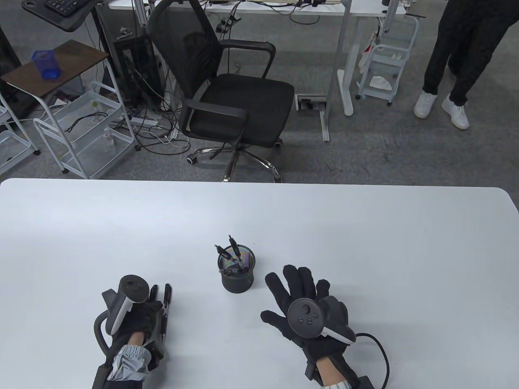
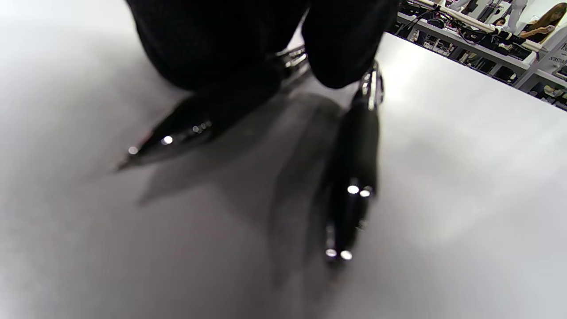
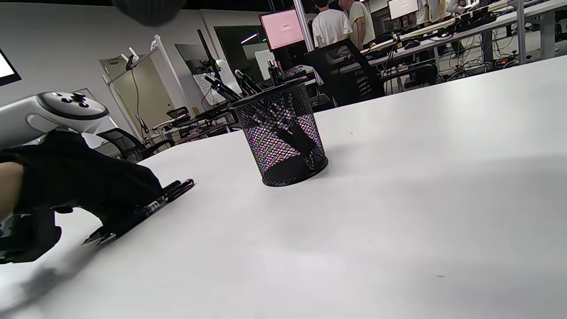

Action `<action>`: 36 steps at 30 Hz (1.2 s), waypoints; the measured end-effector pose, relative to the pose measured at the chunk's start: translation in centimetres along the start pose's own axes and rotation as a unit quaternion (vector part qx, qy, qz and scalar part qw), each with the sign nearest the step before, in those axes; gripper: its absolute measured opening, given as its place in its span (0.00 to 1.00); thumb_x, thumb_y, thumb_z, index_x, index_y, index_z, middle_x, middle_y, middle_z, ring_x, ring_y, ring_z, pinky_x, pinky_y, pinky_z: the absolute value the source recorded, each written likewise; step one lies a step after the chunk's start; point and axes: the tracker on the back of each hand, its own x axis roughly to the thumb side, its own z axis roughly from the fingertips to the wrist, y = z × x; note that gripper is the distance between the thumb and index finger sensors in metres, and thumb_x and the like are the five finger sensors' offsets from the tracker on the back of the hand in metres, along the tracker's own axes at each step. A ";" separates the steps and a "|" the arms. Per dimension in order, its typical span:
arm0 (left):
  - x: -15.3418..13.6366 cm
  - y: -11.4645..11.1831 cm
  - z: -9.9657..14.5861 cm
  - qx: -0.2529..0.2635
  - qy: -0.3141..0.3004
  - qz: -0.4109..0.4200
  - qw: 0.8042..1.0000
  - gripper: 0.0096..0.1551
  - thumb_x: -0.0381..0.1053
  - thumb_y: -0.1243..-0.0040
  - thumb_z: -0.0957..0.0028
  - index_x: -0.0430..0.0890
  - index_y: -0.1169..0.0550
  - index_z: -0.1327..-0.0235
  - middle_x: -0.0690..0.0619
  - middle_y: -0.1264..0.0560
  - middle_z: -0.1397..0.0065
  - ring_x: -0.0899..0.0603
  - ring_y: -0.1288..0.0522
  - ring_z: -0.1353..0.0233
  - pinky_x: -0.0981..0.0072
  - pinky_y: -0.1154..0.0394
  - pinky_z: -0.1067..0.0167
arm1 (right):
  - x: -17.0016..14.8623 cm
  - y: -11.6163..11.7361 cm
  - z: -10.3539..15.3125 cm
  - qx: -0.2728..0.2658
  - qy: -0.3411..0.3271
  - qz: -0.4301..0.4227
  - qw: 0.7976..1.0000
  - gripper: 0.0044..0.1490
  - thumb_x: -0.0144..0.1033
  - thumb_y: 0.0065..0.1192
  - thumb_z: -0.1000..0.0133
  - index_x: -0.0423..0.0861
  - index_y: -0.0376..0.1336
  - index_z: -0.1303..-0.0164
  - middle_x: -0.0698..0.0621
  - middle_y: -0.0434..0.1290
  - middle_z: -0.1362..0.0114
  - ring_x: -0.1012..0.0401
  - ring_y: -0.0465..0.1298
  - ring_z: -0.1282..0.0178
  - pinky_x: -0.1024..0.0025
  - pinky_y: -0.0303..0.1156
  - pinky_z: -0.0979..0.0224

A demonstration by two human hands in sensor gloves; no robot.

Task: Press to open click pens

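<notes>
A black mesh pen cup (image 1: 238,270) with several black click pens stands mid-table; it also shows in the right wrist view (image 3: 283,133). My left hand (image 1: 138,316) is left of the cup, its fingers closed over one black click pen (image 2: 177,133) held low with its tip just off the table. A second click pen (image 2: 354,177) lies on the table right beside it, under a fingertip; both show at the hand's right side in the table view (image 1: 166,302). My right hand (image 1: 302,300) lies open, fingers spread, on the table right of the cup, holding nothing.
The white table (image 1: 365,243) runs wide around the hands. Beyond its far edge stand a black office chair (image 1: 227,93), wire carts (image 1: 85,133) and a standing person (image 1: 458,60).
</notes>
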 end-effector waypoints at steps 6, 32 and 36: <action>0.1 0.8 0.6 -0.014 0.002 0.022 1.000 0.38 0.54 0.38 0.28 0.36 0.35 0.13 0.32 0.32 0.22 0.39 0.23 0.32 0.54 0.19 0.33 | -0.1 0.0 0.0 -0.003 0.000 -0.003 1.000 0.50 0.56 0.46 0.32 0.47 0.35 0.06 0.28 0.29 0.09 0.27 0.30 0.15 0.17 0.26 0.29; 11.9 0.5 5.3 0.004 -0.324 0.096 0.941 0.31 0.47 0.43 0.26 0.55 0.40 0.12 0.40 0.62 0.10 0.30 0.64 0.14 0.35 0.61 0.19 | -0.4 -0.1 0.1 -0.003 0.001 -0.008 1.000 0.50 0.56 0.46 0.32 0.47 0.35 0.06 0.28 0.29 0.09 0.27 0.30 0.15 0.17 0.26 0.29; 12.3 0.2 4.7 -0.006 -0.318 0.111 0.942 0.30 0.48 0.43 0.25 0.56 0.39 0.13 0.41 0.65 0.11 0.29 0.67 0.15 0.34 0.63 0.20 | -0.4 -0.1 0.0 -0.002 0.001 -0.009 1.000 0.50 0.56 0.46 0.32 0.47 0.35 0.06 0.28 0.29 0.09 0.27 0.30 0.15 0.17 0.26 0.29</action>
